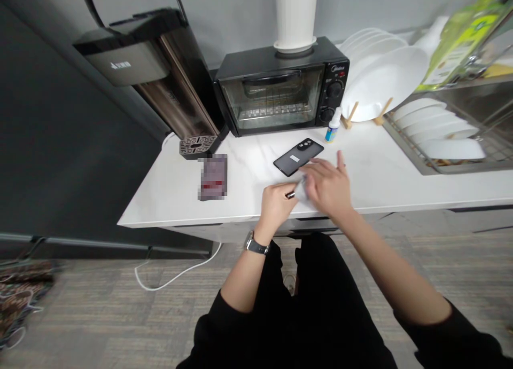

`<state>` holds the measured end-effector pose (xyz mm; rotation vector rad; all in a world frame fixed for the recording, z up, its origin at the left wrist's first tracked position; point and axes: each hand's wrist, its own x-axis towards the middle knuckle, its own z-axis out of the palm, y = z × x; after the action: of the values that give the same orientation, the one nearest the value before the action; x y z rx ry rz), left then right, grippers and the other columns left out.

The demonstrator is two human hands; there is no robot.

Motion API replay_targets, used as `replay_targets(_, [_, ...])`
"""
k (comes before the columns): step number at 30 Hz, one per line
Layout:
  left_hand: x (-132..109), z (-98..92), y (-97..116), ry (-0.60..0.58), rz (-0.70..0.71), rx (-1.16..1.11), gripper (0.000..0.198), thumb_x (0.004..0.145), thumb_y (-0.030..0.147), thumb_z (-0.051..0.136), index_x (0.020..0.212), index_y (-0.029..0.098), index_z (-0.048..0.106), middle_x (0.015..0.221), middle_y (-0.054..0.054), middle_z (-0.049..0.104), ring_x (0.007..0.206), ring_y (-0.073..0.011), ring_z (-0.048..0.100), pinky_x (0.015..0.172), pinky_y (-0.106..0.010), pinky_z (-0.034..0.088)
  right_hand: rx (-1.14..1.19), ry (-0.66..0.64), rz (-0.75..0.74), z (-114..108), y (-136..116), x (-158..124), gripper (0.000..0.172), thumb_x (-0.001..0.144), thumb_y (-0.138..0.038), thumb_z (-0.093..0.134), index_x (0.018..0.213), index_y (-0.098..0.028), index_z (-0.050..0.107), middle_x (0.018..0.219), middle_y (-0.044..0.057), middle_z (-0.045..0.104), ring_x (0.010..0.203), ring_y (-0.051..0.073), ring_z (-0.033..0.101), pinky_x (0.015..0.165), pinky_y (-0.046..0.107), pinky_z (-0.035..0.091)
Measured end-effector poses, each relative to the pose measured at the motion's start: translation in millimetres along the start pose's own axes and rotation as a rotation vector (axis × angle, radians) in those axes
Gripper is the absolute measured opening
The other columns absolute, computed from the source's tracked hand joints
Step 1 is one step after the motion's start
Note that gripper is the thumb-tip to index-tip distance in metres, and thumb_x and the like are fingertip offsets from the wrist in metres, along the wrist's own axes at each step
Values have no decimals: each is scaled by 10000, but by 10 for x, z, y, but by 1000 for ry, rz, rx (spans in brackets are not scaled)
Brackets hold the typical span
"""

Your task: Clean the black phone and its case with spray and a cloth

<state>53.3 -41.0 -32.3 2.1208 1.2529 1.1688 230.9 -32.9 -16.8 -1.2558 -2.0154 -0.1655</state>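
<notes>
Near the counter's front edge, my left hand [276, 204] is closed on a small dark object [290, 195], perhaps a phone's edge, mostly hidden by the fingers. My right hand [329, 187] presses a pale cloth or wipe [302, 190] against it, with the thumb bent and one finger raised. Just beyond the hands lies a dark phone case [298, 156] with a camera cutout and a small white label. A small white spray bottle [333, 125] with a blue and yellow label stands upright behind it, close to the oven.
A black toaster oven [280, 86] bears a white container [296, 16]. A tall drink dispenser [172, 86] and a blurred-out packet [214, 177] are at the left of the white counter [168, 201]. White plates [385, 80] and a sink rack [441, 131] are at the right.
</notes>
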Motion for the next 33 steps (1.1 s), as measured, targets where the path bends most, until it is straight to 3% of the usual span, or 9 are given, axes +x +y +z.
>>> replay_targets(4, [2, 30, 50, 18, 25, -129, 184, 962, 312, 758, 1115, 250, 840, 1099, -43, 849, 957, -222, 806, 847, -292, 592, -68, 103, 298, -72, 488, 60, 447, 1012, -209, 362, 1107, -175, 797, 1151, 121, 815, 1294, 356, 661, 1263, 763, 251])
replay_targets(7, [-1, 32, 5, 40, 65, -63, 154, 962, 269, 722, 869, 198, 821, 843, -29, 819, 746, -182, 749, 706, -264, 544, -30, 84, 186, -15, 149, -10, 423, 1030, -226, 396, 1238, -176, 761, 1316, 105, 776, 1386, 335, 605, 1302, 715, 224])
replay_targets(11, [-4, 10, -67, 35, 98, -10, 411, 944, 196, 642, 535, 175, 598, 532, 21, 602, 499, -111, 527, 526, -244, 380, 24, -32, -109, 82, -339, -94, 418, 1055, -260, 424, 1318, -156, 731, 1262, 86, 797, 1313, 257, 659, 1382, 569, 121])
replay_targets(16, [7, 35, -5, 27, 75, -52, 126, 966, 276, 730, 940, 220, 839, 888, -33, 832, 778, -195, 765, 736, -285, 577, -93, 70, 218, -27, 284, 7, 435, 1019, -230, 387, 1079, -211, 818, 1099, 65, 828, 1230, 321, 689, 1329, 743, 86])
replay_targets(18, [12, 48, 12, 35, 67, -79, 181, 961, 312, 758, 1105, 242, 842, 1070, -57, 851, 932, -235, 805, 855, -327, 616, -122, 112, 317, -54, 420, 51, 444, 1018, -220, 379, 1076, -207, 818, 1159, 77, 822, 1329, 359, 634, 1291, 797, 119])
replay_targets(21, [7, 40, -22, 58, 86, 0, 156, 958, 248, 717, 855, 199, 823, 838, -42, 827, 744, -200, 766, 706, -284, 579, -75, 71, 181, 3, 108, 16, 407, 1028, -223, 413, 1187, -202, 788, 1315, 74, 780, 1431, 340, 566, 1323, 735, 138])
replay_targets(25, [-2, -1, -75, 64, 117, 74, 372, 896, 158, 667, 529, 182, 606, 527, 2, 631, 480, -139, 573, 498, -260, 408, 29, -43, -90, 100, -371, -83, 403, 1059, -264, 418, 1274, -180, 748, 1275, 79, 796, 1321, 262, 656, 1378, 608, 98])
replay_targets(29, [-4, 10, -11, 35, 127, 42, 231, 962, 192, 678, 754, 195, 779, 759, -26, 797, 692, -182, 752, 658, -265, 563, -50, 15, 114, 1, 114, -69, 431, 1060, -261, 374, 1120, -211, 797, 1121, 58, 830, 1258, 289, 686, 1354, 671, 123])
replay_targets(33, [-18, 45, 33, 22, 158, -21, 184, 993, 282, 721, 1142, 263, 828, 1152, -38, 844, 1028, -218, 814, 946, -322, 633, -108, 63, 336, -94, 440, -70, 459, 1061, -243, 342, 1227, -173, 764, 1245, 111, 801, 1397, 367, 596, 1279, 776, 202])
